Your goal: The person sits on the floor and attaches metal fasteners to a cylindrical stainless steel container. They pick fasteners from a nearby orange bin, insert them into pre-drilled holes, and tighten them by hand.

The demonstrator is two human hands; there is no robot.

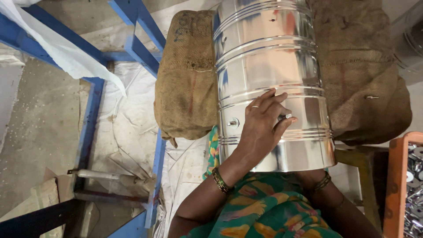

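Observation:
A large shiny steel drum with ribbed bands lies on its side over burlap sacks, its open end toward me. My left hand rests on the drum's outer wall near the rim, fingers pinching a small metal piece against the surface. A small bolt or rivet sticks out of the wall just left of that hand. My right hand is hidden inside the drum; only its wrist with bangles shows at the rim.
A blue metal frame stands at left over white sheeting on the floor. An orange crate holding several small metal parts sits at right. My lap in green patterned cloth is below the drum.

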